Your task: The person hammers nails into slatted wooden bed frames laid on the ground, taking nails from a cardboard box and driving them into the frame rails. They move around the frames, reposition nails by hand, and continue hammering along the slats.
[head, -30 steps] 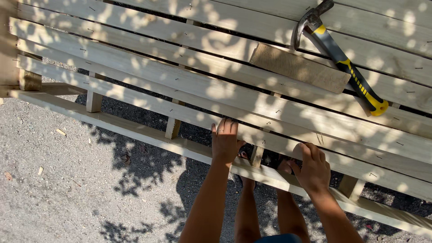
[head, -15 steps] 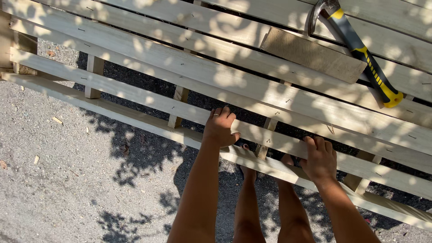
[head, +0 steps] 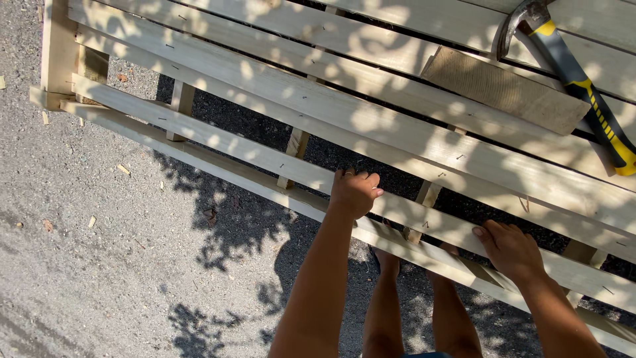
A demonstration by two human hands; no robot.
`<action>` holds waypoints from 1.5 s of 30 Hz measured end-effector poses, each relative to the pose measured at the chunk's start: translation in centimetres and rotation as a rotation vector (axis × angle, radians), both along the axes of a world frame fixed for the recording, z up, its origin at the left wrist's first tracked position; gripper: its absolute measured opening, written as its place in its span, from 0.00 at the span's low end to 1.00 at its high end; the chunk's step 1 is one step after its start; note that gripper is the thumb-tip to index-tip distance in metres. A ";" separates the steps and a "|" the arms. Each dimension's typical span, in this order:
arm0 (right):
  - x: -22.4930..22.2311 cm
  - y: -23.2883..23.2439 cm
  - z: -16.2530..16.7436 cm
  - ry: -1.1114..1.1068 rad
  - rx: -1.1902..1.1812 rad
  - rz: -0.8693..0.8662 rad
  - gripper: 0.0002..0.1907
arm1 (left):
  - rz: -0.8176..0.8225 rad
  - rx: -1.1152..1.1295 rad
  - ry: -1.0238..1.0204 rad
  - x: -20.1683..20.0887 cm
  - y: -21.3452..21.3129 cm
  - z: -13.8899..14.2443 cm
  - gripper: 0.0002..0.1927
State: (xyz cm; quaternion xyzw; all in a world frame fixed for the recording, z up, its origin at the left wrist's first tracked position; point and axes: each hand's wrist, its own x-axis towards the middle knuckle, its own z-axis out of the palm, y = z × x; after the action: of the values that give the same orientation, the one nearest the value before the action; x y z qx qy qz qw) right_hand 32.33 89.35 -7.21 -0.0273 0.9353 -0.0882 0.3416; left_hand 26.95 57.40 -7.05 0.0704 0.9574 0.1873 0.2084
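Nearest the camera, at six o'clock, two bare legs are seen above the gravel ground (head: 99,265), with the feet partly hidden below the wood. Just beyond them, the left hand (head: 354,192) is curled closed over the near edge of a pale wooden slat (head: 218,142), its fingers wrapped around the board and a ring seen on one of them. At four o'clock from it, the right hand (head: 510,250) is laid over the lowest rail (head: 424,248) of the same slatted wooden frame (head: 318,106), the fingers bent down over the wood in a loose grip; how firmly it is held cannot be told. The frame is stretched from ten o'clock to four o'clock across the view, its long slats held apart by short upright blocks (head: 295,149), and dappled leaf shadow is cast over all of it. Farther off, at two o'clock, a short brown board (head: 507,89) is laid flat across the slats. Beside it, at the far right edge, a claw hammer (head: 570,69) with a black and yellow handle is rested on the slats, well apart from both hands.
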 end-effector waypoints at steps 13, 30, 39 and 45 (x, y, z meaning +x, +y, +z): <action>3.0 0.9 -1.6 0.042 -0.089 -0.056 0.23 | -0.054 -0.073 -0.056 2.3 -0.7 -1.1 0.13; 6.3 1.3 -4.8 0.016 -0.194 -0.147 0.22 | -0.176 -0.195 -0.338 4.2 -0.6 -4.2 0.21; 6.3 2.3 -3.8 -0.076 -0.229 -0.091 0.29 | -0.182 -0.186 -0.406 4.8 -0.5 -4.8 0.29; 7.0 2.1 -2.4 -0.195 -0.151 -0.172 0.27 | -0.155 -0.274 -0.453 5.9 0.1 -5.2 0.29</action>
State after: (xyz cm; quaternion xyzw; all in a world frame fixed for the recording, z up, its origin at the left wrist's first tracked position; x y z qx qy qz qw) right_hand 39.31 91.47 -9.64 0.0358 0.8873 -0.1893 0.4190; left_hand 32.82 57.45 -12.27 0.0712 0.8945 0.0506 0.4384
